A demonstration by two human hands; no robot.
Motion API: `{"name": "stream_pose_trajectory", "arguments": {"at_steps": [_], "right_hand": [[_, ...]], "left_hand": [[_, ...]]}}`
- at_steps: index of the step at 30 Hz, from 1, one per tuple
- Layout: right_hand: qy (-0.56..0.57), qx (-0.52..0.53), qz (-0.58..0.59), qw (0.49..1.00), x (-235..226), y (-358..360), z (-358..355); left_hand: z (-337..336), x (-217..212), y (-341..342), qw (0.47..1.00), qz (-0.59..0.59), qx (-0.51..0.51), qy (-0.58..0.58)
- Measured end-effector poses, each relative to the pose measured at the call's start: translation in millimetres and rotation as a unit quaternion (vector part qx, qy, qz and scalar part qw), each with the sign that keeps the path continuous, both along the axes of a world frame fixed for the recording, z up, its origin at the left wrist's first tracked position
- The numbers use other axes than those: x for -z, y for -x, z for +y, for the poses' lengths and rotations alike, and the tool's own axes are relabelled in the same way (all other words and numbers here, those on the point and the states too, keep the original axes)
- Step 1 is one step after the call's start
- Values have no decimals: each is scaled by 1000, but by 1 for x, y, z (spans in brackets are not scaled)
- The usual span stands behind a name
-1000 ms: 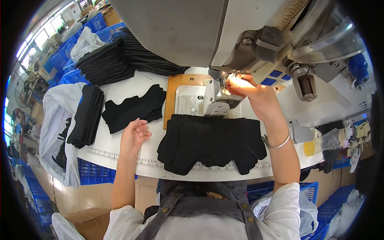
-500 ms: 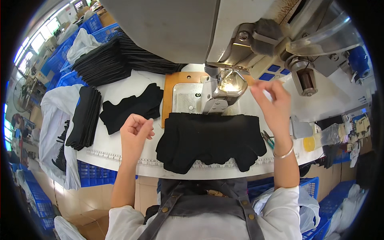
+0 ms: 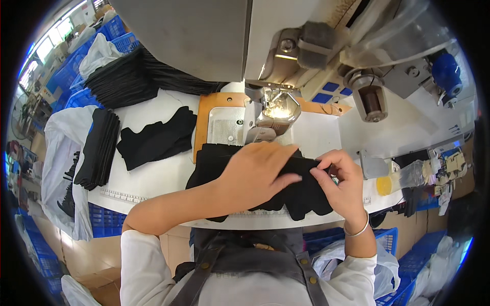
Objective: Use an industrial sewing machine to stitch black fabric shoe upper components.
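A layered stack of black cut fabric pieces [image 3: 305, 198] lies on the white table in front of the sewing machine [image 3: 279, 113], whose needle area is lit. My left hand [image 3: 258, 171] reaches across the stack from the left, thumb and fingers apart; it hides the middle of the cloth. At the upper right corner of the stack, my right hand [image 3: 341, 178] pinches the fabric edge between thumb and forefinger. A bracelet [image 3: 357, 224] circles my right wrist. Another black fabric piece [image 3: 157, 137] rests to the left, apart from both hands.
Tall piles of folded black fabric [image 3: 122, 81] stand at the back left. An upright black bundle [image 3: 97, 148] leans by a white plastic bag [image 3: 58, 127]. A ruler strip [image 3: 122, 196] runs along the table's front edge. The thread spool [image 3: 370, 102] sits right of the machine.
My left hand has swung right from beside the stack to over it. The right hand has come down from near the machine and taken the fabric's corner. The whole view has shifted slightly.
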State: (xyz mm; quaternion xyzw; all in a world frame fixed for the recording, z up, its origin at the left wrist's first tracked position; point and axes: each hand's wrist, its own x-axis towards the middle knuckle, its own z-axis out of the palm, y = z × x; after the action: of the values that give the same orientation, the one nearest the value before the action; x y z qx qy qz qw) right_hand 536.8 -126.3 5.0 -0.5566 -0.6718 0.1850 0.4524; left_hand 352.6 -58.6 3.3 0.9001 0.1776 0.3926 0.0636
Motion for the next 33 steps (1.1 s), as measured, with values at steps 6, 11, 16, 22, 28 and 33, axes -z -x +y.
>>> {"name": "stream_pose_trajectory", "arguments": {"at_steps": [6,11,16,22,28,33], "right_hand": [[53,-71,71,994,-22,20,24],[17,-37,128,991,-23,34,47],[1,-45,149,988,-25,33,55],[-4,-82,145,986,-19,29,64],[-18,-84,158,984,-14,29,66],[-17,-83,149,985,-16,28,65]], "left_hand": [[34,-32,34,894,-37,-22,446],[70,-38,37,809,-9,20,588],[75,-35,34,806,-23,31,591],[71,-39,31,783,-53,44,618],[72,-45,34,788,-35,57,612],[74,-44,33,784,-12,43,619]]}}
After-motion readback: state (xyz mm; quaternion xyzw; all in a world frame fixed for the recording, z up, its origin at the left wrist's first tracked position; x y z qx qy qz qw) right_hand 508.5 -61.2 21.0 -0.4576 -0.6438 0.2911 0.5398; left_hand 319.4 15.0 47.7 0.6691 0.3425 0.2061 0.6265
